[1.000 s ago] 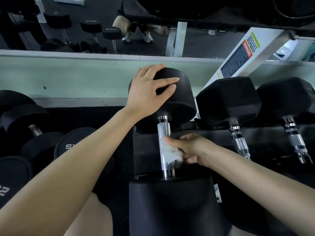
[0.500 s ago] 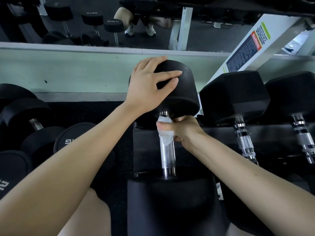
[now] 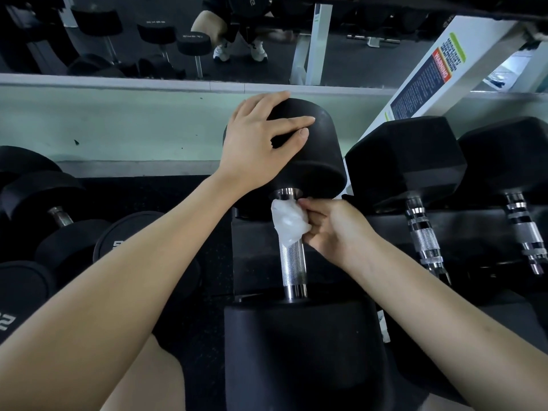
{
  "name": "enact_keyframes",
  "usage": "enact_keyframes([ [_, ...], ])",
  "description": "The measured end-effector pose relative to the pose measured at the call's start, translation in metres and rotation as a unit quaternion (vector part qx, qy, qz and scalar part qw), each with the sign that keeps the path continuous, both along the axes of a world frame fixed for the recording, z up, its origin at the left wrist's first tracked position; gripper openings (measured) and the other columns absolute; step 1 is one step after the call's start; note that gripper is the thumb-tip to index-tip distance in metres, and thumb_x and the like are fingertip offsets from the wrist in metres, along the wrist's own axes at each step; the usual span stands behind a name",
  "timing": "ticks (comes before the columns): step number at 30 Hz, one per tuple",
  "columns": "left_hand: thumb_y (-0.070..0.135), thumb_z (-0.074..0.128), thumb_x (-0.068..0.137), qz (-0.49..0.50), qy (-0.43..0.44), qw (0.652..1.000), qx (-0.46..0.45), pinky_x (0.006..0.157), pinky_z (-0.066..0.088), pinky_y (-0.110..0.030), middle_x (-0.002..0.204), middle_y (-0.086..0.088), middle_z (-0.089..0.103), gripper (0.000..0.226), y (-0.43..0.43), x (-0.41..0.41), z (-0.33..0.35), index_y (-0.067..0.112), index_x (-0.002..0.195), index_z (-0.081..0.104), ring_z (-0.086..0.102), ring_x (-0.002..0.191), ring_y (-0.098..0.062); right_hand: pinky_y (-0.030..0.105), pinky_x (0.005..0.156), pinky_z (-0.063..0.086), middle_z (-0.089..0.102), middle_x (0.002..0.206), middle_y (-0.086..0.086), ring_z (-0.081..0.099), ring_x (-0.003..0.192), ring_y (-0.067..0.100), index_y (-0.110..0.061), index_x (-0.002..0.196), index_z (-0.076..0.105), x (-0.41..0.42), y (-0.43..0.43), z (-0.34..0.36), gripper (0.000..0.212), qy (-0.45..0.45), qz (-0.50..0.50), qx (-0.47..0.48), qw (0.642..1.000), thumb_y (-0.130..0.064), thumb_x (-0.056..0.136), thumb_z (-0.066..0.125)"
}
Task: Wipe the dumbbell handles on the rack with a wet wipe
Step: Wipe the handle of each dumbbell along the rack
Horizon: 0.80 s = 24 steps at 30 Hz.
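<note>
Gym rack point(image 3: 385, 232): left grip point(image 3: 255, 143) spread on dumbbell head point(image 3: 320, 161); right grip point(image 3: 335, 229) pinching wet wipe point(image 3: 287, 221) around handle point(image 3: 292, 262) top.

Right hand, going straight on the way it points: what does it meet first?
The right hand points up-left and grips the crumpled white wet wipe against the knurled steel dumbbell handle, so the handle stops it at once. Past that lies the left forearm, depth unclear.
</note>
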<state>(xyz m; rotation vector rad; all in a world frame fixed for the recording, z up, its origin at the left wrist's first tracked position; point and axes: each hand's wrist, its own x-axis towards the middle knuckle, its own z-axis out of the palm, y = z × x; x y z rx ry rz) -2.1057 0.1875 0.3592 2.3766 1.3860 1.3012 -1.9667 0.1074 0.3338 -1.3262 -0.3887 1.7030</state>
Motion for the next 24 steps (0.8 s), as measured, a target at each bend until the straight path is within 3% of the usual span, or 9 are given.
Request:
enact_keyframes([
  [3,0.047,0.044,0.089,-0.003,0.002,1.000,0.006,0.108,0.031,-0.043,0.136,0.001,0.053,0.034,0.000,0.000,0.000,0.036,0.110,0.069,0.043,0.127,-0.021,0.030,0.074,0.052,0.064,0.083,0.008,0.062,0.075,0.020,-0.008,0.085,0.060,-0.005,0.000,-0.012,0.012,-0.095,0.003,0.027,0.995,0.004,0.087,0.059],
  [7,0.045,0.046,0.089,-0.003,-0.003,1.000,0.014,0.107,0.032,-0.045,0.135,-0.001,0.054,0.033,0.000,0.000,-0.001,0.036,0.109,0.070,0.045,0.125,-0.023,0.043,0.091,0.053,0.071,0.096,0.011,0.068,0.092,0.027,-0.007,0.097,0.065,-0.011,0.004,-0.020,0.029,-0.237,0.026,0.023,0.971,-0.021,0.076,0.078],
  [10,0.045,0.046,0.089,-0.005,-0.003,1.000,0.015,0.106,0.032,-0.047,0.134,-0.001,0.054,0.032,0.000,0.001,-0.001,0.035,0.109,0.070,0.045,0.125,-0.025,0.038,0.083,0.056,0.072,0.090,0.011,0.069,0.084,0.021,-0.002,0.088,0.068,-0.013,0.000,-0.019,0.031,-0.316,0.070,0.031,0.946,-0.030,0.078,0.076],
  [12,0.044,0.047,0.089,-0.004,0.001,1.000,0.021,0.105,0.033,-0.047,0.133,-0.002,0.055,0.031,0.001,0.001,-0.001,0.035,0.108,0.071,0.047,0.124,-0.026,0.032,0.068,0.051,0.066,0.078,0.012,0.063,0.073,0.019,0.003,0.082,0.065,-0.018,-0.002,-0.018,0.032,-0.358,0.071,0.052,0.930,-0.027,0.077,0.077],
  [14,0.043,0.048,0.089,-0.001,0.002,1.000,0.025,0.104,0.034,-0.049,0.132,-0.002,0.056,0.030,0.002,0.001,-0.001,0.035,0.107,0.071,0.048,0.123,-0.027,0.033,0.068,0.051,0.064,0.075,0.013,0.065,0.073,0.023,0.000,0.079,0.063,-0.022,0.002,-0.018,0.028,-0.370,0.049,0.052,0.926,-0.020,0.073,0.079],
  [17,0.042,0.048,0.089,0.003,0.001,0.999,0.032,0.102,0.036,-0.052,0.131,-0.005,0.058,0.030,0.002,0.002,-0.001,0.034,0.106,0.072,0.049,0.121,-0.031,0.039,0.075,0.057,0.071,0.086,0.013,0.070,0.080,0.027,0.004,0.089,0.064,-0.027,0.013,-0.011,0.039,-0.340,0.007,0.033,0.940,-0.019,0.066,0.086],
  [21,0.041,0.047,0.089,0.007,0.007,0.999,0.034,0.101,0.036,-0.055,0.130,-0.008,0.058,0.031,0.002,0.004,-0.001,0.033,0.106,0.072,0.049,0.120,-0.034,0.029,0.058,0.052,0.067,0.076,0.005,0.065,0.065,0.019,-0.009,0.076,0.060,-0.031,0.021,-0.003,0.029,-0.310,-0.009,0.028,0.950,-0.017,0.066,0.086],
  [24,0.042,0.046,0.089,0.006,0.007,1.000,0.029,0.102,0.035,-0.054,0.131,-0.007,0.058,0.032,0.003,0.002,-0.001,0.035,0.107,0.071,0.049,0.122,-0.032,0.029,0.061,0.053,0.069,0.083,0.006,0.066,0.070,0.017,-0.004,0.090,0.063,-0.025,0.012,-0.008,0.037,-0.348,0.034,0.025,0.937,-0.020,0.066,0.086],
])
